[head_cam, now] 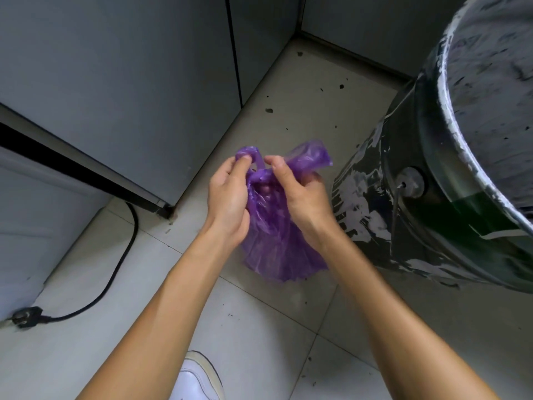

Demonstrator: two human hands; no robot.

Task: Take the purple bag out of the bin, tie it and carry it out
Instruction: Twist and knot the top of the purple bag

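Observation:
The purple bag (pixel 277 243) hangs in the air above the floor, out of the bin, held between both hands. My left hand (pixel 227 197) pinches one twisted handle strip at the bag's top left. My right hand (pixel 300 194) grips the other strip, whose loose end sticks out to the right. The two strips cross between my fingers. The bin (pixel 438 180), a dark bucket smeared with white paint, stands at the right, its rim close to the camera.
Grey cabinet doors (pixel 121 82) fill the left and back. A black power cable with its plug (pixel 28 316) lies on the tiled floor at the left. My white shoe (pixel 199 379) shows at the bottom. The floor tiles are speckled with dark spots.

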